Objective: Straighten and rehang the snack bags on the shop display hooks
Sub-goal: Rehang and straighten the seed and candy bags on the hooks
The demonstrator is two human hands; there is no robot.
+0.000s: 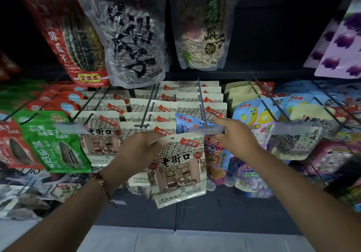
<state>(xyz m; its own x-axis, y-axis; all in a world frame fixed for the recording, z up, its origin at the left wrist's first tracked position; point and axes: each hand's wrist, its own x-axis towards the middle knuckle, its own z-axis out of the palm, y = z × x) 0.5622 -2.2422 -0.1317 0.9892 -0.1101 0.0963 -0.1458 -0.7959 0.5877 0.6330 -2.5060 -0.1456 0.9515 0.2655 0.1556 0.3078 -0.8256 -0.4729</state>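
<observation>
both forearms reach in: left hand [140, 146] pinches the cream snack bag [178, 168] by its top left corner, right hand [233, 134] grips the hook's clear price tag [207, 129] just above it.

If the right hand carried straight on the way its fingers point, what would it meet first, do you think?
The right hand points up-left and already touches the clear price-tag holder at the hook's tip; beyond it probably the blue snack bag, though depth is unclear.
</observation>
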